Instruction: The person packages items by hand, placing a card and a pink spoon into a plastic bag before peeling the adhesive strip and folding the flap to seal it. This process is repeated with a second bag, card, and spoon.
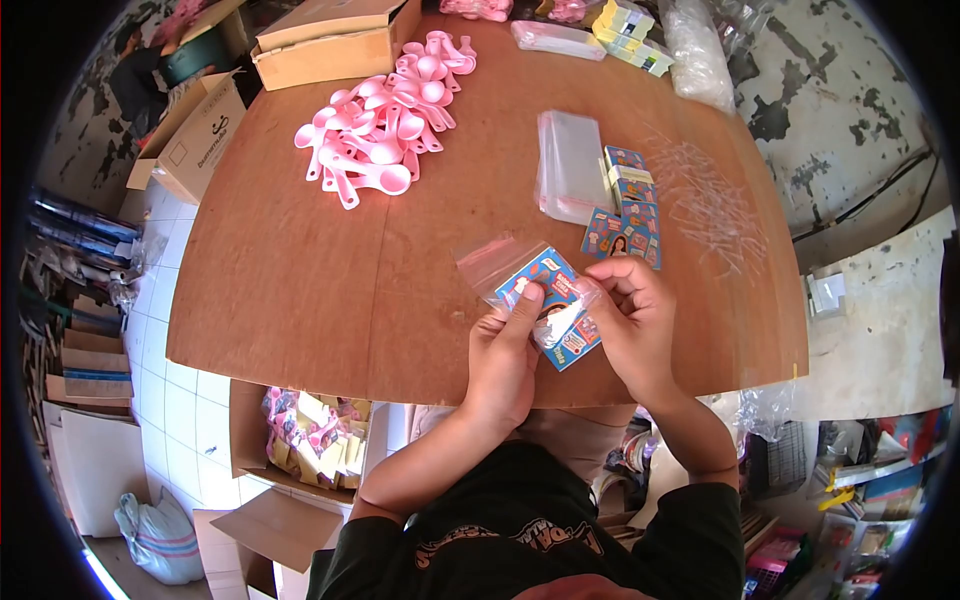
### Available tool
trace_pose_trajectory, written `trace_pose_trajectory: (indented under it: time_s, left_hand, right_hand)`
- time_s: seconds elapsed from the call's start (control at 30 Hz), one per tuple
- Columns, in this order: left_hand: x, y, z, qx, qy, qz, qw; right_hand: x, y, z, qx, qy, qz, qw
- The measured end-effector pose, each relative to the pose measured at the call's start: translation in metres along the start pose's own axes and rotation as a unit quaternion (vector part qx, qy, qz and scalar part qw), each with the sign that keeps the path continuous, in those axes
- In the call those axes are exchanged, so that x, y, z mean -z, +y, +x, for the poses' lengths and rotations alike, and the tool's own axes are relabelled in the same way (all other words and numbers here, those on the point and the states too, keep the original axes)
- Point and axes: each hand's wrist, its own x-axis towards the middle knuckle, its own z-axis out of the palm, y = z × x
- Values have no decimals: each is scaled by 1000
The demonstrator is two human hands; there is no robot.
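Note:
Over the near edge of the table, my left hand grips a blue printed card together with a clear plastic bag, thumb pressed on top. The bag's clear end sticks out past the card to the upper left. My right hand is closed in a pinch on the clear plastic at the card's right edge. Just beyond it, more blue printed cards lie beside a stack of clear plastic bags. A banded bundle of cards rests on top of them.
Pink measuring spoons are heaped at the table's far left, near a cardboard box. Thin clear plastic strips lie scattered at the right. Below the left edge stands an open box of packed items. Another person is at the far left.

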Motion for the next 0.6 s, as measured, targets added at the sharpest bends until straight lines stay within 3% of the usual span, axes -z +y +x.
trace_pose_trajectory:
  time_s: [0.1,0.2,0.47,0.53,0.6]
  left_hand:
    - [-1,3,2,-22,26,-24,999]
    - [5,10,4,-22,11,-8,1000]
    - [3,-1,-3,-14,-17,59,998]
    - [3,-5,-4,-8,-9,75,997]
    - [4,-6,-4,-2,-2,91,996]
  right_hand:
    - [3,1,-2,2,-21,19,1000]
    - [9,3,-10,-96,-92,151,980]
    - [5,11,-11,-72,-70,104,990]
    - [1,8,-10,-5,-39,51,998]
    - [3,6,-9,-21,-54,79,995]
